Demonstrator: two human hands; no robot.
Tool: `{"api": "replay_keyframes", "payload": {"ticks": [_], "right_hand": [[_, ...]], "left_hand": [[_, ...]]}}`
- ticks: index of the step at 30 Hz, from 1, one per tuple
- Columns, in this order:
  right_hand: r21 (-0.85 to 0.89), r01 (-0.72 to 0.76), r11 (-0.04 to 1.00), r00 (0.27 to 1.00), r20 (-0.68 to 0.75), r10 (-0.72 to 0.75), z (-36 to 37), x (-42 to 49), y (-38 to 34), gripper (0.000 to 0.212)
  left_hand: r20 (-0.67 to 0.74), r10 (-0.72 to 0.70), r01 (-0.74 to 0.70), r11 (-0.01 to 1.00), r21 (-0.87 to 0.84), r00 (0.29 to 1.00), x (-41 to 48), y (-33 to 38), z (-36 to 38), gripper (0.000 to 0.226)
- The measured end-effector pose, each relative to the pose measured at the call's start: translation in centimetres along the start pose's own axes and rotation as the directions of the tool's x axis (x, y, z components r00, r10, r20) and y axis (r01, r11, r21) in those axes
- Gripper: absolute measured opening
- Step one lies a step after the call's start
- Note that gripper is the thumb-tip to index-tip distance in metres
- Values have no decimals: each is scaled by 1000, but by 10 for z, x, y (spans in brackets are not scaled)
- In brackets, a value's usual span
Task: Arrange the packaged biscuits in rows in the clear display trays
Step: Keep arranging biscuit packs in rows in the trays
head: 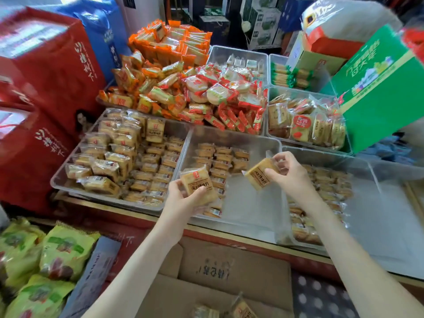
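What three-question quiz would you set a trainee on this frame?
1. True or false: the left hand holds one packet and the right hand holds another.
2. Which front tray has loose packets piled on top of its rows? A. left B. middle C. right
3. Fill in: the tilted box at far right is ____ in colour.
Key: 1 true; 2 A, the left tray; 3 green.
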State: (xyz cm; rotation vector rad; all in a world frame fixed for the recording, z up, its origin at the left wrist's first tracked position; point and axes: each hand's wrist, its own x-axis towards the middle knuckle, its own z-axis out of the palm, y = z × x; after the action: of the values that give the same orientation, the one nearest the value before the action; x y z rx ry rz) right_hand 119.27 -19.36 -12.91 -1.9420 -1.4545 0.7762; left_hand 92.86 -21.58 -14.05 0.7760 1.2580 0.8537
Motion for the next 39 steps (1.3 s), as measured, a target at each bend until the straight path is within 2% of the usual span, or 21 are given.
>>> {"api": "replay_keyframes", "payload": {"ticks": [2,4,7,8,10,12,13,15,18,22,26,30,33,36,37,39], "right_hand": [[238,-31,971,999,-1,33,-29,-29,-19,22],[410,-69,909,997,60,48,-50,-58,-34,21],[499,-63,864,988,153,-16,-70,-94,-48,24],[499,-52,865,984,175,-42,-75,-102,-50,23],[481,-34,876,975,210,-77,-83,-116,-56,20],[433,-3,902,969,225,-105,-89,-128,-60,20],[394,19,919,969,220,-114,-92,-134,-62,20],[323,57,945,977,175,-119,-95,-144,-62,20],[283,69,957,991,91,-98,-99,-156,-59,9],[314,28,949,990,120,-69,-105,-167,-54,4],[207,9,978,991,126,-36,-105,-171,-52,7],[205,15,979,996,85,-33,-99,-172,-51,8],[203,107,973,994,-45,-100,-95,-171,-49,5],[250,102,963,984,-167,-61,-92,-172,-39,14],[307,57,950,990,-137,-15,-87,-175,-36,22],[433,-67,899,998,20,65,-74,-185,-34,40]], "left_hand": [[37,43,-44,998,34,998,-10,12,11,51],[100,66,-76,993,92,993,-24,23,27,48],[197,97,-130,978,165,976,-45,38,55,30],[235,78,-116,981,155,969,-54,44,63,29],[345,12,-68,986,150,938,-69,54,77,47],[452,-8,-113,964,240,892,-84,57,86,71],[473,-2,-152,945,288,881,-91,55,90,75],[451,8,-182,922,343,893,-100,51,95,68],[416,54,-210,917,338,908,-112,43,101,45],[421,89,-244,912,331,903,-122,29,104,42],[413,111,-296,859,417,904,-128,18,101,41],[422,123,-327,829,453,898,-130,13,96,42],[376,131,-273,894,355,917,-130,13,99,37],[267,49,-64,997,49,963,-126,11,101,33],[226,24,-8,997,-74,974,-125,10,102,31],[176,20,21,973,-229,984,-122,9,104,25]]}}
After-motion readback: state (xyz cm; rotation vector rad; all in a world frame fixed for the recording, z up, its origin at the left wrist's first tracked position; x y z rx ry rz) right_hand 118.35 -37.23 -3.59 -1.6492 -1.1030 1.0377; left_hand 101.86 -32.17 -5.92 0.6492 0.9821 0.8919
